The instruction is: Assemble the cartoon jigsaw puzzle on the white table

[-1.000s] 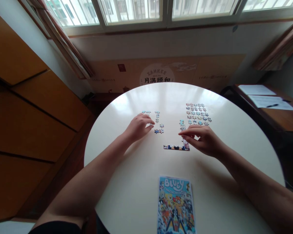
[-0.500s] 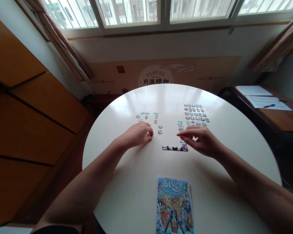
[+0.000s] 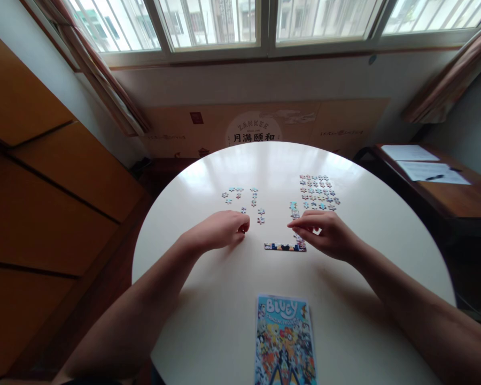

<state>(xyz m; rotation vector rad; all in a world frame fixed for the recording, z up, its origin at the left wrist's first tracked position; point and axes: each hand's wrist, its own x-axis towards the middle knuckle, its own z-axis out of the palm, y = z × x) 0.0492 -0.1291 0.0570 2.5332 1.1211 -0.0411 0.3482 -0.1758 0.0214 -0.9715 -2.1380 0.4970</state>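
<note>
Head view, puzzle strip (image 3: pixel 284 247) crosswise, left hand (image 3: pixel 222 230) pinching piece (image 3: pixel 243 231), right hand's (image 3: pixel 323 230) grip unclear

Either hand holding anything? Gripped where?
Left hand pinches what looks like a puzzle piece; which part of it is hidden. Right hand: cannot tell if anything's held.

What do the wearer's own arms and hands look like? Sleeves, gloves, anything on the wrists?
Left hand and right hand: no gloves. Left forearm and right forearm: uncovered, no watch, bracelet or cable visible. A sliver of dark cloth by the left arm is probably a sleeve edge.
</note>
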